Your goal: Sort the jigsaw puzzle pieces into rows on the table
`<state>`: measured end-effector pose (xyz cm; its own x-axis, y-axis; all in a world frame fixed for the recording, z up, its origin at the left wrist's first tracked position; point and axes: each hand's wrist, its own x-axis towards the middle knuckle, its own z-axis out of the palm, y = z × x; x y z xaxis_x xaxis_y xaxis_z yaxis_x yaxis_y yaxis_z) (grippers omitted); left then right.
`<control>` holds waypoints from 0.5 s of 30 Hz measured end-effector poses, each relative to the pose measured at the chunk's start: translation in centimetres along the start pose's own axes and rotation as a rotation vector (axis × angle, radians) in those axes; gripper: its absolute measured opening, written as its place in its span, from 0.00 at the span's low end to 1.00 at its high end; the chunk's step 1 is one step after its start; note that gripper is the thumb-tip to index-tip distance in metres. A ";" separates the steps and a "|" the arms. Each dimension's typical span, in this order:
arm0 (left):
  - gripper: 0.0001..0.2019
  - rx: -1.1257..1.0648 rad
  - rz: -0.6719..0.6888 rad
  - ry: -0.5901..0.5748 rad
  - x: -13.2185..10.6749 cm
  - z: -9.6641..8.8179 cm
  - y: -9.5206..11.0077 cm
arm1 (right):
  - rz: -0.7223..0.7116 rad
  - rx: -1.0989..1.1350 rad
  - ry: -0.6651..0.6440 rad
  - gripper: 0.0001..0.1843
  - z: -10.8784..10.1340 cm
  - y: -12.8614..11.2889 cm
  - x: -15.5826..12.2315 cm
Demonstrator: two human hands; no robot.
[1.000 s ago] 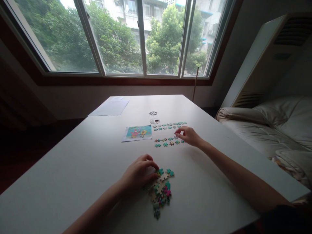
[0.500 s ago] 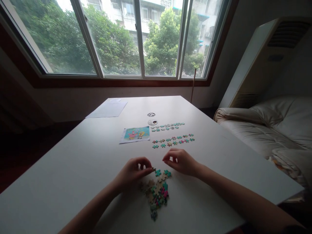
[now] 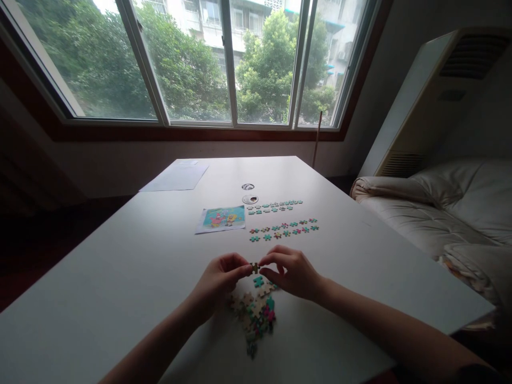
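Over the near part of the table, my left hand (image 3: 222, 274) pinches a small yellowish-brown jigsaw puzzle piece (image 3: 255, 268) between thumb and fingers. My right hand (image 3: 294, 272) meets the same piece from the other side, with thumb and index fingertips closed at its right edge. Just below lies a teal puzzle piece (image 3: 258, 281). Nearer to me spreads a loose pile of puzzle pieces (image 3: 256, 312), some with plain tan backs up, others teal, pink and green; my right hand covers part of its upper right edge.
Beyond my hands, puzzle pieces lie in two nearer rows (image 3: 286, 233) and two farther rows (image 3: 276, 207). A cartoon picture sheet (image 3: 224, 218) lies left of them. Two round items (image 3: 250, 199) and white paper (image 3: 176, 176) are farther back on the white table (image 3: 120, 266).
My left hand has lifted the puzzle piece slightly up from beside the pile. My right hand has moved left, its fingertips now at the piece.
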<state>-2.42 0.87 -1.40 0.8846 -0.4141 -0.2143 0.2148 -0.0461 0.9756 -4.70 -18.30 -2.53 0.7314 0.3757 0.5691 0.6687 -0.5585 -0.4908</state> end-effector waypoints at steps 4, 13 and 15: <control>0.14 -0.022 -0.013 0.000 0.0 0.2 -0.2 | -0.016 -0.002 0.026 0.06 0.0 0.0 0.1; 0.12 0.279 0.144 -0.035 0.1 -1.0 0.0 | -0.012 0.014 0.047 0.05 -0.5 0.1 0.2; 0.11 0.545 0.293 0.005 0.3 -1.8 -0.2 | 0.001 0.026 0.081 0.05 -0.9 0.6 0.3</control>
<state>-1.43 2.43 -1.72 0.8769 -0.4760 0.0673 -0.2788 -0.3897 0.8777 -4.21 -19.18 -2.08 0.7193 0.3137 0.6199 0.6723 -0.5391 -0.5073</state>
